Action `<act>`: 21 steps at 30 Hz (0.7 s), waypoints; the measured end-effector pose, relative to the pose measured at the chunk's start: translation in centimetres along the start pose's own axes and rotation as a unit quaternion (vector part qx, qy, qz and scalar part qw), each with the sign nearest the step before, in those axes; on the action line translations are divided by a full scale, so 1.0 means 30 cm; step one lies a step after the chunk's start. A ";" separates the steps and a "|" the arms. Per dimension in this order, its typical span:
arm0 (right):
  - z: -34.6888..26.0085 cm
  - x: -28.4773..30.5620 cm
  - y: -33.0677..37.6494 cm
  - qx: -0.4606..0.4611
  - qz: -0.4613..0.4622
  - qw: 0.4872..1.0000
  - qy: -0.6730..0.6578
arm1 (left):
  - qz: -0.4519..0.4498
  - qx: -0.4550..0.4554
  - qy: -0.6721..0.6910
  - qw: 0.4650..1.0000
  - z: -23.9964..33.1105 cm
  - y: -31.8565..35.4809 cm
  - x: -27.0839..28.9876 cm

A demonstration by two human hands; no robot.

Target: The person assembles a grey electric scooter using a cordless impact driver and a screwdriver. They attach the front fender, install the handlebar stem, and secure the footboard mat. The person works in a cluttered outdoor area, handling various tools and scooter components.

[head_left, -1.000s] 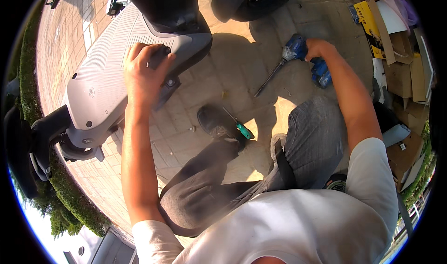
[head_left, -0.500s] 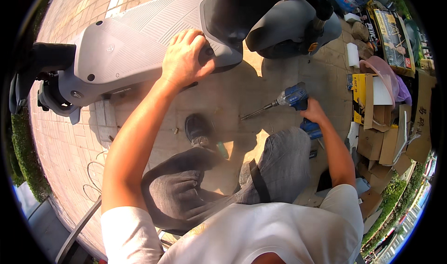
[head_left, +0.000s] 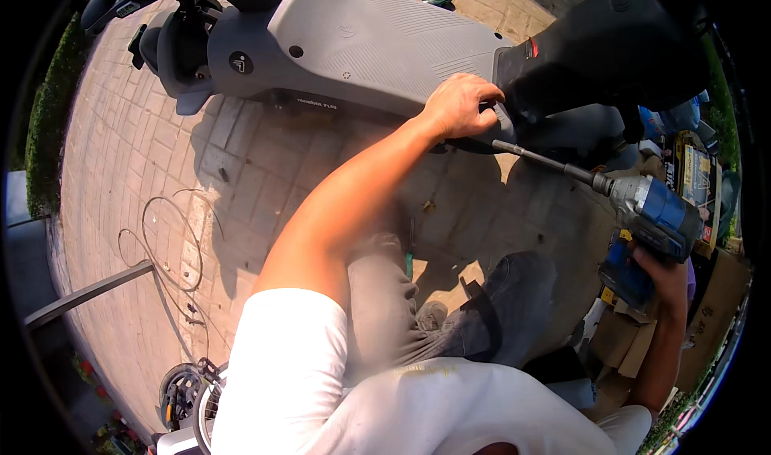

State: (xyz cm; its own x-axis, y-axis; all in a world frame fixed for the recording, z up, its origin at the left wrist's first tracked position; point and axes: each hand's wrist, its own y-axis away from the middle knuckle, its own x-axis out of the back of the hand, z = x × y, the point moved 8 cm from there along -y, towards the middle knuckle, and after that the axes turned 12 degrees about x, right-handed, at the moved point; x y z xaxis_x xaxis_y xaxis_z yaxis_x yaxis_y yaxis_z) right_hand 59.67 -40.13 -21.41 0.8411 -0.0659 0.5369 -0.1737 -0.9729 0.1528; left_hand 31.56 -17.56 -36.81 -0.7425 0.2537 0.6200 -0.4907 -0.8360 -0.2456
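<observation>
Blue-and-grey cordless power drill (head_left: pixel 657 212) has swung round and come up
Its long dark metal bit (head_left: pixel 554 163), aimed lower left earlier, now points upper left, tip just below the bare left hand (head_left: pixel 464 107). Drill and bare right hand (head_left: pixel 662 273) are further right and look bigger. View's turned too, so the left hand and ribbed grey plastic scooter footboard (head_left: pixel 381 45) slid rightward in frame.

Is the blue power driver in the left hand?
No, the right hand holds the blue power driver, while the left hand is at the grey footboard.
</observation>
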 end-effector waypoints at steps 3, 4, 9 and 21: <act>-0.096 -0.035 -0.057 0.023 -0.002 0.999 0.026 | -0.058 0.074 0.103 0.990 -0.044 -0.008 -0.018; -0.157 -0.037 -0.081 0.070 0.014 0.997 0.040 | -0.089 0.096 0.140 0.981 -0.052 -0.013 -0.023; -0.391 -0.118 -0.258 0.118 -0.044 0.984 0.126 | -0.064 -0.006 0.024 0.998 -0.030 -0.007 -0.012; -0.496 -0.177 -0.368 0.172 -0.133 0.951 0.219 | -0.062 -0.003 -0.001 0.998 -0.022 -0.003 -0.033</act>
State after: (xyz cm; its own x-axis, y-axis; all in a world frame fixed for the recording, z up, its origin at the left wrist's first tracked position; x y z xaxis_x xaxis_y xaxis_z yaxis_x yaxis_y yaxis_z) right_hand 49.50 -25.73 -13.60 0.5245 0.2186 0.8229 0.2567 -0.9621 0.0919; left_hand 32.02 -17.41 -37.90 -0.6754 0.3534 0.6473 -0.5810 -0.7955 -0.1719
